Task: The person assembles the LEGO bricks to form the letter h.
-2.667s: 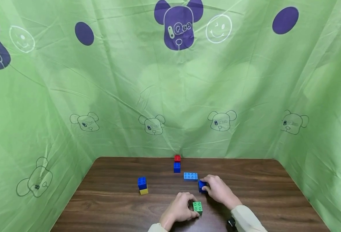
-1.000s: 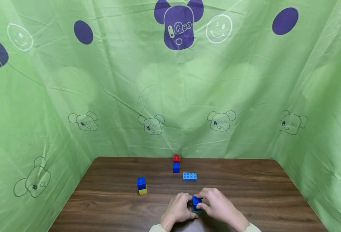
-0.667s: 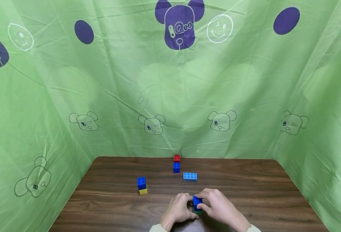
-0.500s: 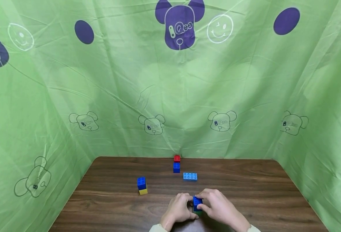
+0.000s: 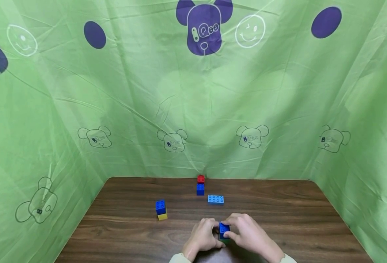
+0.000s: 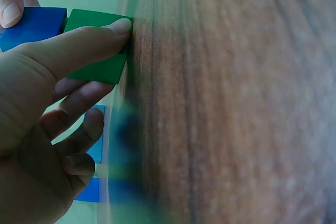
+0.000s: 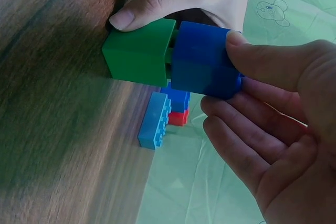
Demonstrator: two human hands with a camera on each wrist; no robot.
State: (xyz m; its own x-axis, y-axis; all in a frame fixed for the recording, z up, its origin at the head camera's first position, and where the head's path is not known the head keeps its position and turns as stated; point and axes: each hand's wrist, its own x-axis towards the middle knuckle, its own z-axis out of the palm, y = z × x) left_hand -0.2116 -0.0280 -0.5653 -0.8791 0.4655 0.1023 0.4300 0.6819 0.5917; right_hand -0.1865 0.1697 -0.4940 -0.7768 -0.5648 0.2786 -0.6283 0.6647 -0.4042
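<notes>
A dark blue brick point(image 5: 224, 228) sits on top of a green brick point(image 5: 225, 239) at the table's near middle. In the right wrist view a thin gap shows between the blue brick point(image 7: 205, 61) and the green brick point(image 7: 139, 51). My left hand point(image 5: 214, 233) grips the green brick point(image 6: 100, 45), with the thumb along its side and the fingers behind it. My right hand point(image 5: 231, 230) pinches the blue brick point(image 6: 34, 24) between thumb and fingers from the right.
A blue brick on a yellow one point(image 5: 161, 210) stands to the left. A red and a blue brick point(image 5: 200, 185) stand together at the back edge, with a flat light blue brick point(image 5: 215, 199) in front. Green printed cloth point(image 5: 193, 109) walls in the wooden table point(image 5: 121, 226).
My right hand carried the dark blue brick from the table's middle right onto the green brick held by my left hand. Over the last second both hands stay almost still.
</notes>
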